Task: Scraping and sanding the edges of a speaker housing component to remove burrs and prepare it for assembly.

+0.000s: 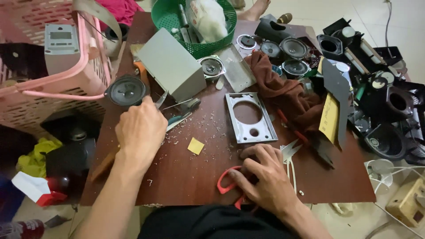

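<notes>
My left hand (141, 128) is closed around a small metal tool whose blade (161, 100) sticks up beside a black round speaker (127, 90) and a grey box (171, 64). My right hand (264, 177) rests on the brown table (190, 172) near its front edge, fingers pressing on red-handled scissors (226, 182). A grey metal faceplate (249, 118) with round cut-outs lies between the hands, further back. A small yellow paper scrap (195, 146) and white shavings lie on the wood.
A pink basket (53, 88) stands at the left, a green basket (195, 22) at the back. A brown cloth (287, 95), several loose speakers (294, 48) and black speaker housings (389, 110) crowd the right side. Red-handled pliers (305, 141) lie by the cloth.
</notes>
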